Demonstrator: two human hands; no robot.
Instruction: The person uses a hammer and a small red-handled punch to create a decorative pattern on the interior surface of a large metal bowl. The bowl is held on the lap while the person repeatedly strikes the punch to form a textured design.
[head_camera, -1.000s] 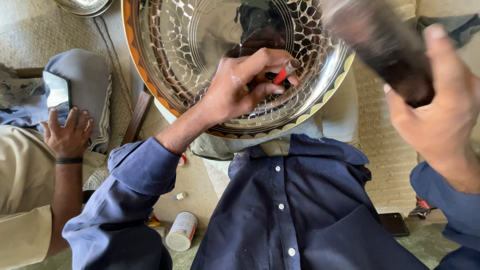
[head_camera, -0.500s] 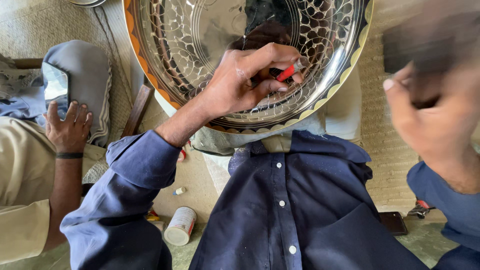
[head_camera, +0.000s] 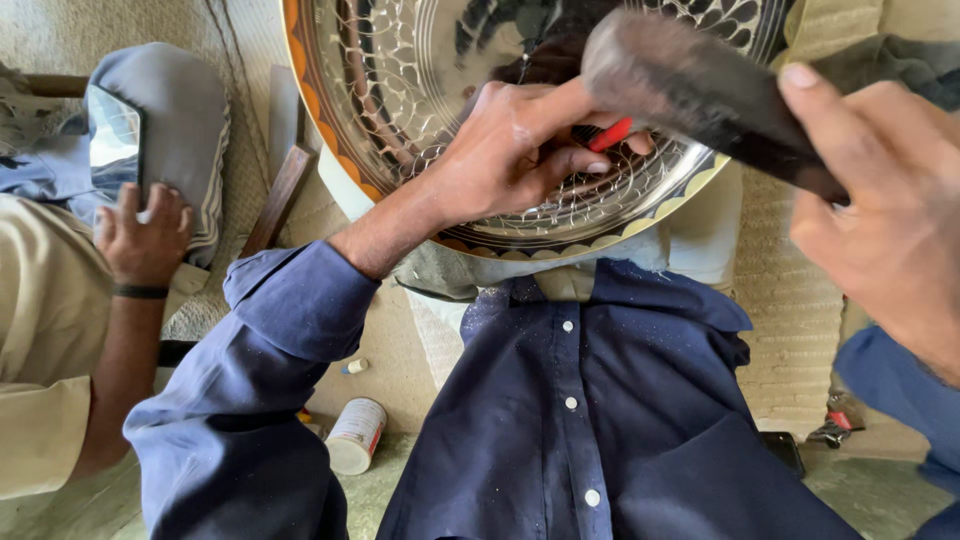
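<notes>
A craft workshop on the floor: a large engraved metal tray (head_camera: 400, 130) with chased patterns rests against the knees, woven matting (head_camera: 790, 330) covers the ground, and a small can (head_camera: 356, 435) lies nearby.

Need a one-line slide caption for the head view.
Left hand steadies a red-handled tool on an engraved metal tray; right hand holds a hammer.

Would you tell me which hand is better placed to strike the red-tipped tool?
Probably the right hand: it holds the dark hammer raised just above the tool, while the left hand pins that red-tipped tool against the engraved round metal tray.
</notes>
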